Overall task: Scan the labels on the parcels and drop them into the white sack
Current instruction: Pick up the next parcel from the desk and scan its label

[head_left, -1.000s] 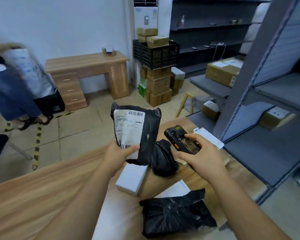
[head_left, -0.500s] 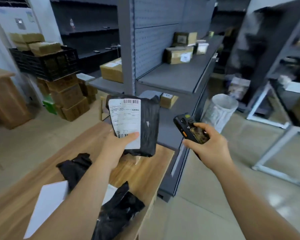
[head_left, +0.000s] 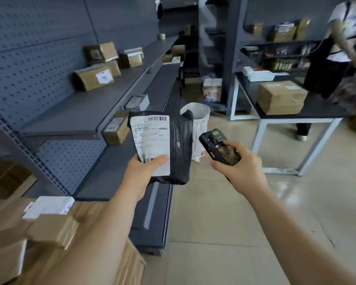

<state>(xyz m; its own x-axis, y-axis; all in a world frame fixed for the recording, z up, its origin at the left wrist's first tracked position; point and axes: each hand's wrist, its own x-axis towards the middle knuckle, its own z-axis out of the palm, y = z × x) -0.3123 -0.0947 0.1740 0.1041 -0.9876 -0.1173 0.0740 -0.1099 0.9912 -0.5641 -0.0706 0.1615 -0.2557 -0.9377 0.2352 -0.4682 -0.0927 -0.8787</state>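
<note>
Left hand (head_left: 144,171) holds the black parcel (head_left: 173,147) upright, label (head_left: 151,145) facing the person, likely so the barcode reads cleanly. Thumb pinches across the label's lower edge; fingers wrap behind, hidden. Right hand (head_left: 240,167) grips the scanner (head_left: 219,148), fingers curled round it, thumb on top near the buttons. White sack (head_left: 199,118) stands open on the floor just behind the parcel, beside the shelves (head_left: 86,112).

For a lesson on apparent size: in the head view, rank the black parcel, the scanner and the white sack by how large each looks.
1. Black parcel
2. White sack, though the parcel hides part of it and it stands farther off, so its true size is likely larger
3. Scanner, partly covered by the right hand
</note>
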